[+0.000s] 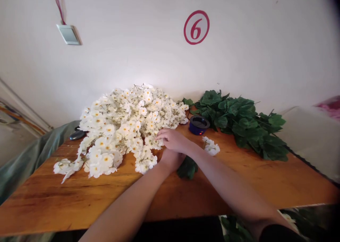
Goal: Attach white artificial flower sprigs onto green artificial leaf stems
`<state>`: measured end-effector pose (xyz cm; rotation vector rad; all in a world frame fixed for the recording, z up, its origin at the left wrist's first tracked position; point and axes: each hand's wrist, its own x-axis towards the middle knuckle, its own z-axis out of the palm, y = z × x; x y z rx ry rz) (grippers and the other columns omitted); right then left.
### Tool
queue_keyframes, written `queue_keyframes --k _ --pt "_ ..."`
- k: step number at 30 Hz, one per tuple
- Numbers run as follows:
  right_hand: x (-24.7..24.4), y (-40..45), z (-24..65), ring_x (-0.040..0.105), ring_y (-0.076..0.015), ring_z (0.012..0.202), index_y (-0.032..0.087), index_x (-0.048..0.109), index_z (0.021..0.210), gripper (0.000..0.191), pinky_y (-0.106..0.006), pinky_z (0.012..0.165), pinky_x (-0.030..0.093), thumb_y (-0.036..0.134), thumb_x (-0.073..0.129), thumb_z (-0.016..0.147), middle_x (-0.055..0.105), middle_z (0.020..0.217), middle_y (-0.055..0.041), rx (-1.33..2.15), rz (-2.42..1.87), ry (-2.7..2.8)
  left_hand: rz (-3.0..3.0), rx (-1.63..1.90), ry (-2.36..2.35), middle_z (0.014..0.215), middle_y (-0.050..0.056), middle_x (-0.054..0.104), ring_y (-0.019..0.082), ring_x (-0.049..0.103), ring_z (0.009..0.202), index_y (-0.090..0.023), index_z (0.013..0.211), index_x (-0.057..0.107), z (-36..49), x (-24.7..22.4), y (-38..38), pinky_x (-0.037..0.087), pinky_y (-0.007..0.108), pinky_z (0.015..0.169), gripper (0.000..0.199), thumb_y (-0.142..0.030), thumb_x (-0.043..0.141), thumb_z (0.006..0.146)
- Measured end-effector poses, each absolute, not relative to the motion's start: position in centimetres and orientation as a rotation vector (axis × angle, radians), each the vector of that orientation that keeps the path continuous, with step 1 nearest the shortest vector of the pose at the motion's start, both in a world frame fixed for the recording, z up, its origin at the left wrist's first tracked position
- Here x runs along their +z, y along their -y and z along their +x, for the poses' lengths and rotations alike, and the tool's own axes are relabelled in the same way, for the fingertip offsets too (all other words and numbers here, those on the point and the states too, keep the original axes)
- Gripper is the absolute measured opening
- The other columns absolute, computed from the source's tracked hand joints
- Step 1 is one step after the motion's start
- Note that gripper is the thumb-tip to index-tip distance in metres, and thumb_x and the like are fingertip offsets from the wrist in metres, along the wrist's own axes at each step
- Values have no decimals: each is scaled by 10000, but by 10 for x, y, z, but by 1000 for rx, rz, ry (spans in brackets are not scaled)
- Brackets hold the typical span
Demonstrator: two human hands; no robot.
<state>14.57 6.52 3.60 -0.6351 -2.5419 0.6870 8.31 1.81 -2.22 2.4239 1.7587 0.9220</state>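
My right hand reaches across my left hand, its fingertips resting in the front edge of a large heap of white artificial-looking flowers. My left hand lies partly under my right wrist, and its fingers are hidden. A dark green leaf sprig sticks out beside it on the wooden table. A small white flower cluster lies just beyond my right forearm. Farther right is a heap of green leaves.
A round dark blue container stands between the flowers and leaves. A dark oval object sits at the table's left, beside a grey-green cloth. A pale board lies at right. More foliage shows below the near table edge.
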Motion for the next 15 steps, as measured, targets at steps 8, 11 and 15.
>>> queue_keyframes --k 8,11,15 --pt "43 -63 226 669 -204 949 248 612 1095 614 -324 830 530 269 849 529 709 1055 -23 1360 -730 1429 2627 579 -1715 907 145 657 311 561 1008 -149 840 704 85 -16 -6 457 436 790 265 -288 495 925" --pt "34 -71 245 657 -194 897 249 605 1027 572 -309 760 529 284 862 517 701 996 -15 1357 -734 1261 2644 647 -1777 958 134 642 300 533 1017 -173 843 700 85 -14 -7 419 470 853 234 -316 529 913" --pt "22 -75 253 575 -138 631 227 584 884 335 -278 601 479 401 784 680 622 735 20 1512 -670 1128 2528 839 -1802 956 92 643 272 535 1001 -199 855 681 83 -12 -8 397 458 898 197 -326 543 916"
